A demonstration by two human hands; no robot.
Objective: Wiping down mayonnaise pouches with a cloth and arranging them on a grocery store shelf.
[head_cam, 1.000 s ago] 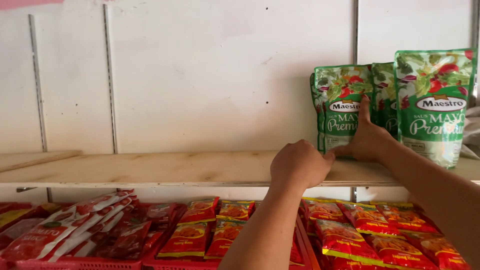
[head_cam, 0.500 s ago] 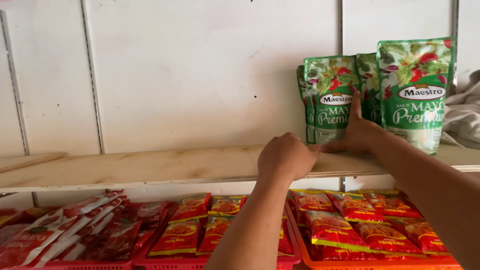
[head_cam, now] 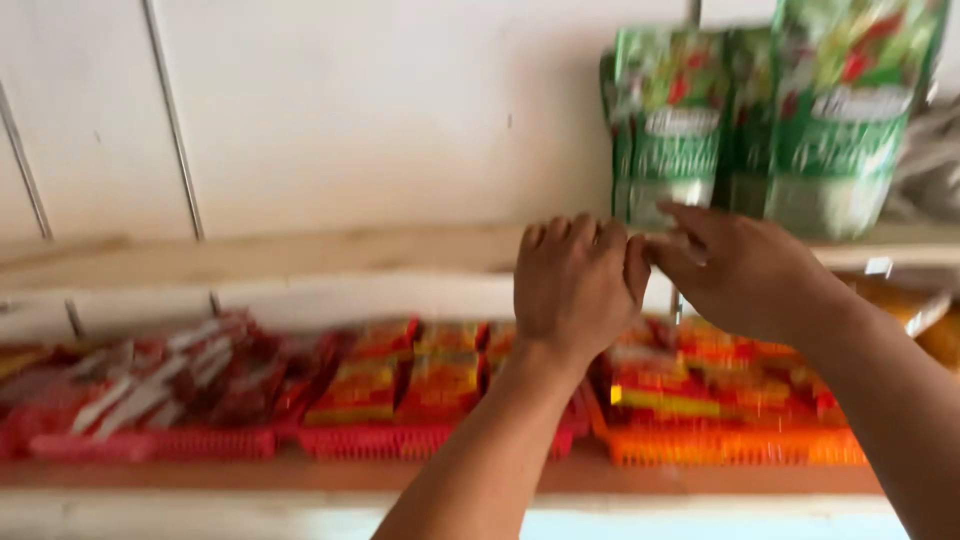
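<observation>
Head view, blurred: the left hand [head_cam: 578, 285] is curled at the wooden shelf [head_cam: 300, 255] edge, its grip unclear. The right hand [head_cam: 745, 270], fingers loosely bent, touches the base of the green pouches [head_cam: 665, 125] standing on it.

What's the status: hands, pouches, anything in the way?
Left hand curled at shelf edge, empty. Right hand below green pouches, contact unclear. Nothing between.
</observation>
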